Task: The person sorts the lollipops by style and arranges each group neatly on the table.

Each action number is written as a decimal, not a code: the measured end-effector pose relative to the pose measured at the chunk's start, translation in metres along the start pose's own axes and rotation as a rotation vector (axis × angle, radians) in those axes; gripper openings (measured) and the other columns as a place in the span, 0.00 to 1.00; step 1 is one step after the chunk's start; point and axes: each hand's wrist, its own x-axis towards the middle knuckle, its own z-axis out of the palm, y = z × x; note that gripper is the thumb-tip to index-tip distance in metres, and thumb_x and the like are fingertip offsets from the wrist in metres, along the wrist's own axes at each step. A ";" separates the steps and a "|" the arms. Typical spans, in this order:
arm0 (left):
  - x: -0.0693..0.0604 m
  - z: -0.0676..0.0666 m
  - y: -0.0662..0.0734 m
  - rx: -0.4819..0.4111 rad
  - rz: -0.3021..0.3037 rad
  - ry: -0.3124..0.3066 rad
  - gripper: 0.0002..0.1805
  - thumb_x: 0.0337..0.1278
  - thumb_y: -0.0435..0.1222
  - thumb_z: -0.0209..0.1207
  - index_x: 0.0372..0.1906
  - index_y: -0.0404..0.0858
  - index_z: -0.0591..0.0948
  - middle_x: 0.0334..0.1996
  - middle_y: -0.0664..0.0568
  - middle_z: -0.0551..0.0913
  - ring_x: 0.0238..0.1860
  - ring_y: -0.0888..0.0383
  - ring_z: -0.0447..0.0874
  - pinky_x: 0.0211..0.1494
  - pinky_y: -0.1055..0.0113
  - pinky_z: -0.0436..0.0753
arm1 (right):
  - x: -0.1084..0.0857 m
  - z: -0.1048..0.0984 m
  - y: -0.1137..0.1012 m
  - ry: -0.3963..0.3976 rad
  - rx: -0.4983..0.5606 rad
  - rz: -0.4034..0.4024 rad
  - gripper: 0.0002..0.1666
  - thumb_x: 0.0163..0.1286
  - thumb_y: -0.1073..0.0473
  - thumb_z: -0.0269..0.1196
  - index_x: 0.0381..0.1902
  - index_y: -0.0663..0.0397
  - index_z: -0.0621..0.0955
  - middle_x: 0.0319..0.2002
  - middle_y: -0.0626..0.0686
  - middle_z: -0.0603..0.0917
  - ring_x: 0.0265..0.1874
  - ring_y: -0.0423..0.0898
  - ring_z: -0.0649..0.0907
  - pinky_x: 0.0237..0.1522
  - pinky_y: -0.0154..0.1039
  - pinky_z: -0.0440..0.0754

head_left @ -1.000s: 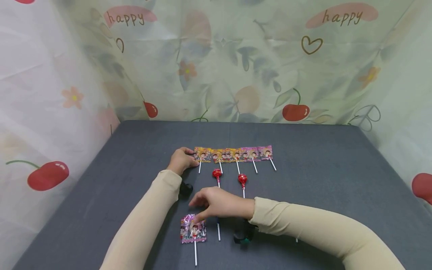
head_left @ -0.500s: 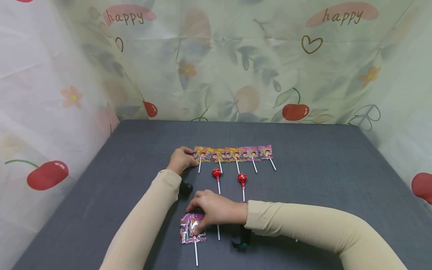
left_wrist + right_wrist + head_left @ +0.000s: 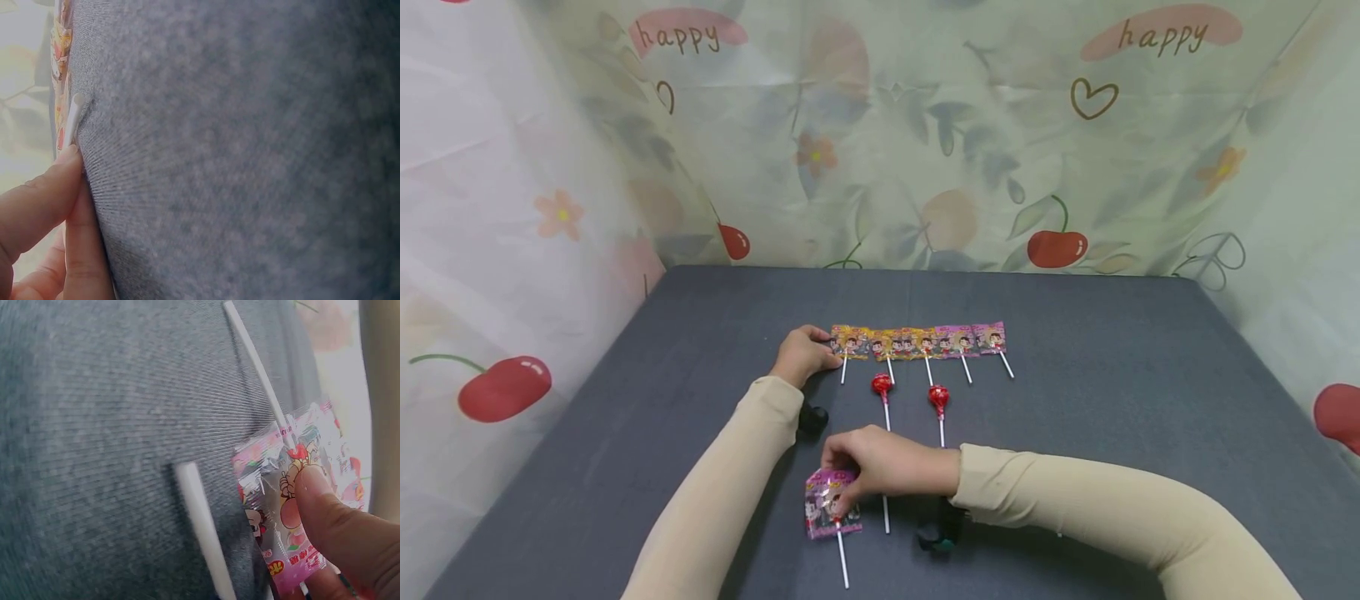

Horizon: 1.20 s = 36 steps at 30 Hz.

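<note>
Eight lollipops show on the desk. Five are in packets along the far row, edge to edge or nearly so: three yellow-orange packets on the left, two pink packets on the right, all sticks pointing towards the person. Nearer lie two red ball lollipops, side by side and apart. The eighth, a pink-packet lollipop, is at the near side of the desk, pinched by the right hand between curled thumb and fingers. The left hand grips the left edge of the leftmost yellow-orange packet, thumb and fingers close together there.

One white stick end shows just below the right hand and another tip below the right sleeve; what they belong to is hidden.

Two cream sleeves cover the arms. The desk top is dark grey, its weave visible up close. Pale printed cloth stands behind and on both sides, with "happy" written twice, two brown heart outlines and three orange flowers among cherries and leaves.
</note>
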 end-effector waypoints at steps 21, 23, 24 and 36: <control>0.001 0.000 0.001 0.015 -0.012 -0.002 0.26 0.46 0.27 0.71 0.53 0.38 0.77 0.45 0.44 0.82 0.41 0.54 0.77 0.48 0.62 0.73 | -0.027 -0.040 -0.017 0.097 0.214 -0.106 0.13 0.55 0.60 0.72 0.38 0.49 0.80 0.34 0.44 0.83 0.32 0.32 0.79 0.41 0.31 0.79; 0.001 -0.001 0.001 0.016 -0.007 -0.006 0.26 0.46 0.28 0.71 0.54 0.38 0.77 0.45 0.44 0.82 0.41 0.54 0.77 0.48 0.62 0.73 | -0.032 -0.047 -0.022 0.114 0.252 -0.108 0.13 0.56 0.60 0.72 0.38 0.50 0.80 0.35 0.45 0.84 0.32 0.33 0.81 0.41 0.32 0.80; 0.001 -0.001 0.000 0.016 -0.003 -0.009 0.26 0.46 0.27 0.71 0.54 0.38 0.77 0.45 0.44 0.82 0.40 0.54 0.77 0.47 0.62 0.73 | -0.034 -0.051 -0.024 0.123 0.274 -0.110 0.12 0.57 0.61 0.71 0.38 0.50 0.80 0.35 0.45 0.84 0.33 0.34 0.82 0.41 0.32 0.81; 0.001 -0.002 -0.002 -0.016 0.028 -0.011 0.26 0.43 0.25 0.71 0.52 0.36 0.77 0.43 0.44 0.83 0.36 0.56 0.78 0.39 0.67 0.73 | -0.061 -0.106 -0.015 0.403 0.297 -0.082 0.15 0.60 0.61 0.69 0.46 0.51 0.81 0.43 0.50 0.84 0.41 0.43 0.84 0.41 0.40 0.83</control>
